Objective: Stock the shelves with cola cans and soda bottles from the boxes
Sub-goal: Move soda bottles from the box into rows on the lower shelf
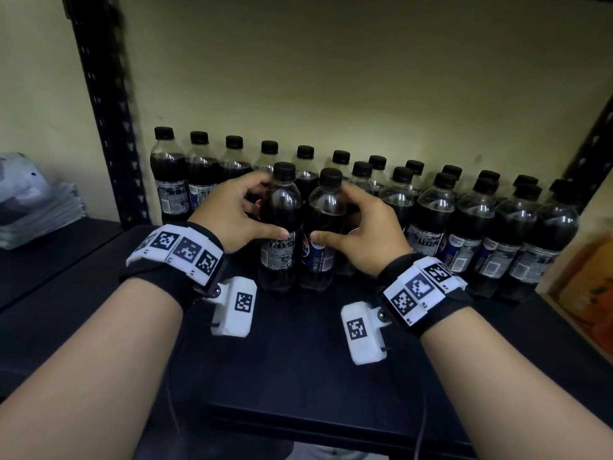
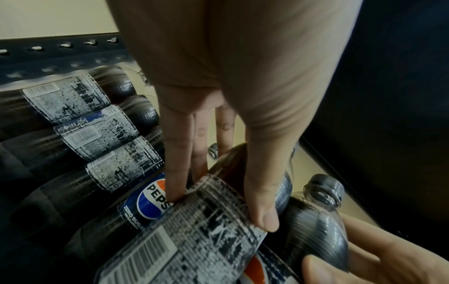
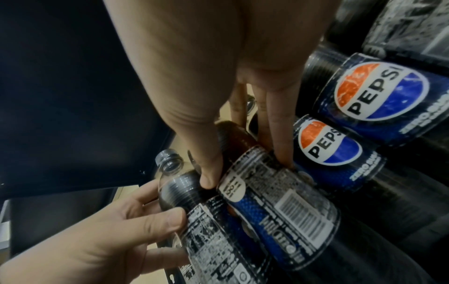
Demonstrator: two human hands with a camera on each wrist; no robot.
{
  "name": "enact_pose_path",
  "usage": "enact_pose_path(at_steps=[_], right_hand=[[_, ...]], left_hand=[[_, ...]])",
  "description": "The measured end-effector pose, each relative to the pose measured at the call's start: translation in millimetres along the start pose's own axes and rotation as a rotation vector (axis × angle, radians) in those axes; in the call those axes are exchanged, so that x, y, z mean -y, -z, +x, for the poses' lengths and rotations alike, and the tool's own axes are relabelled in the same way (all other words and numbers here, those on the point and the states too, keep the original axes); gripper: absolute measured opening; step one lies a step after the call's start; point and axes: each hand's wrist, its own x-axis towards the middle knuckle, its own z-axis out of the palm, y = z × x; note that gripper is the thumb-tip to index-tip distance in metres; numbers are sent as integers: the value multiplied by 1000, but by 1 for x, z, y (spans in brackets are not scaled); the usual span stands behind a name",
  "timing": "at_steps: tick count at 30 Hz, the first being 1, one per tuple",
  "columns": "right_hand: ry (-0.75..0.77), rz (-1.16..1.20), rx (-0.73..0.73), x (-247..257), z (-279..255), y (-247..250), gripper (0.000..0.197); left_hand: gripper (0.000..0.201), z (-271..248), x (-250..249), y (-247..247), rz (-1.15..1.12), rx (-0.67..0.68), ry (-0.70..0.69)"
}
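1. Lower centre of the head view: the left hand (image 1: 234, 215) is wrapped round the left bottle (image 1: 280, 227) and the right hand (image 1: 363, 232) round the right bottle (image 1: 320, 234) — thumbs in front, fingers behind.
2. Both bottles stand upright on the dark shelf (image 1: 298, 360); slide them back together, level.
3. Stop at the rows of bottles (image 1: 464, 220) behind — labels facing forward, then let go.

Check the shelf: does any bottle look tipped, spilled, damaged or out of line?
Nothing stands out. The bottles stand upright and capped; only the two held by the left hand and right hand sit forward of the rows.
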Motion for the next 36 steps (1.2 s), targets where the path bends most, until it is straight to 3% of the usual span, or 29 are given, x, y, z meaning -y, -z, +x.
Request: enact_pose_path(at_steps=[6,21,32,36], right_hand=[[40,-50,-94,-6,12,-12,85],[43,-62,-123,5,12,-22,78],[58,-365,-166,18,13,-21,98],[77,-424,-177,19,10,-22,92]], left_hand=[[84,11,11,-2,-51,-33,-2],[86,27,31,-10,-119,-132,-8],[90,34,32,-18,-142,-167,11],[86,35,31,-22,-98,-189,1]])
